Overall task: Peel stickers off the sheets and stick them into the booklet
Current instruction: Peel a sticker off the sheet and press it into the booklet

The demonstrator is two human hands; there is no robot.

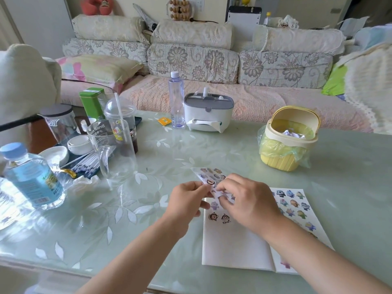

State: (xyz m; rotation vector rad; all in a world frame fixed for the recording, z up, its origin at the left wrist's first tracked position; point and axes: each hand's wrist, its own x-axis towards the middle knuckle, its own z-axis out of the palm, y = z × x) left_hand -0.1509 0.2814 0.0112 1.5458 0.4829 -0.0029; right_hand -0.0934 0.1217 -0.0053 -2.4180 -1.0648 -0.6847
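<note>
Worktop [131,240], pale glass with a leaf pattern, its near edge under both forearms. Booklet [233,247], open flat beneath the hands. Its left page is mostly blank, with a few stickers [212,217] near the top; its right page, under the right wrist, is crowded with figures. Sticker sheet [209,177], held raised above the booklet. The left hand [187,198] pinches its left edge. The right hand [248,200] curls its fingertips onto the lower part, seemingly picking at a sticker; whether one has lifted cannot be told. Hazards, judged: a hurried pull may tear the sticker or fold it onto itself, and the bent sheet may crease. Room: bare worktop left of the left hand. A glass mug [117,164] stands near on that side, and a yellow bin [288,143] stands well beyond the right hand.
</note>
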